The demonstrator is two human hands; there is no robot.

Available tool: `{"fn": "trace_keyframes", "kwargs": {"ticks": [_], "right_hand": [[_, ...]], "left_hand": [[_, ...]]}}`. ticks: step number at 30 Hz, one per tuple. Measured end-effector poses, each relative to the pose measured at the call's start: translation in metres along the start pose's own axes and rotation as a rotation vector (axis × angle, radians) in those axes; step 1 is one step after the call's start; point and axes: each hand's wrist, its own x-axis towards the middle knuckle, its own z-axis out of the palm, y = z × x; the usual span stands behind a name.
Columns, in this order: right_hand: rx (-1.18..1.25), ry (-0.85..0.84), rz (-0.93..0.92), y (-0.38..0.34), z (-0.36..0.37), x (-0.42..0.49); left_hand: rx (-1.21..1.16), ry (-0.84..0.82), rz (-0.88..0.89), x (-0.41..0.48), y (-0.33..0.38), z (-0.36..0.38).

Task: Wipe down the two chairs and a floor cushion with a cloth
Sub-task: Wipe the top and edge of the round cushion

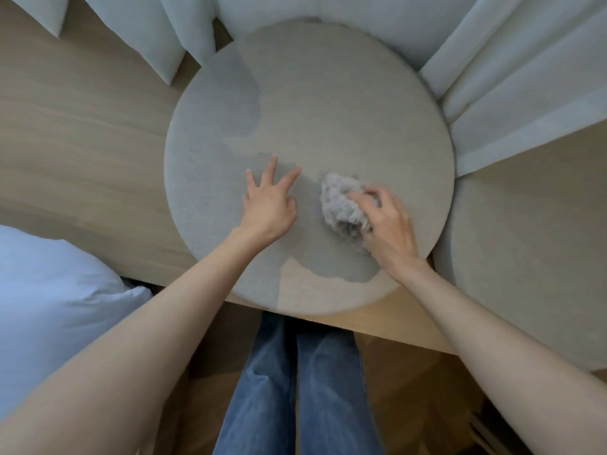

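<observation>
I see a round grey floor cushion (328, 103) lying flat on a pale wooden surface (82, 152), its near edge overhanging the surface rim. My right hand (389, 223) has its grip closed around a crumpled grey cloth (340, 203), pressing it onto the cushion's near right part. My left hand (269, 205) rests just left of the cloth, its grip wide and holding nothing, fingers (271, 165) spread flat on the fabric. Darker patches show on the cushion's far left and near the cloth. White curtains (512, 73) hang at the far side, touching the cushion's far and right edges. A second round cushion (532, 257) sits just beside it on the right. White bedding (49, 290) lies at the near left, and blue jeans (295, 389) show below.
</observation>
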Motion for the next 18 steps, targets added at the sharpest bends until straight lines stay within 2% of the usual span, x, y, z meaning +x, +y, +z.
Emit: {"fn": "trace_keyframes", "kwargs": {"ticks": [2,4,11,13,15,17,18], "right_hand": [[0.032,0.171,0.062,0.002,-0.023,0.025],[0.031,0.260,0.091,0.004,-0.045,0.061],[-0.157,0.232,0.015,0.011,-0.068,0.212],[-0.232,0.143,0.041,0.012,-0.058,0.239],[-0.294,-0.087,0.060,0.013,-0.042,0.256],[-0.244,-0.274,0.095,0.017,-0.026,0.263],[-0.190,-0.297,0.107,0.020,-0.020,0.265]], "left_hand": [[-0.017,-0.006,-0.021,0.010,0.006,-0.005],[-0.051,-0.017,-0.048,0.023,0.013,-0.011],[-0.183,-0.004,-0.101,0.080,0.033,-0.024],[-0.183,-0.028,-0.128,0.088,0.037,-0.022],[-0.129,-0.039,-0.137,0.089,0.040,-0.018],[-0.100,-0.022,-0.142,0.089,0.041,-0.014],[-0.092,-0.014,-0.145,0.089,0.042,-0.013]]}}
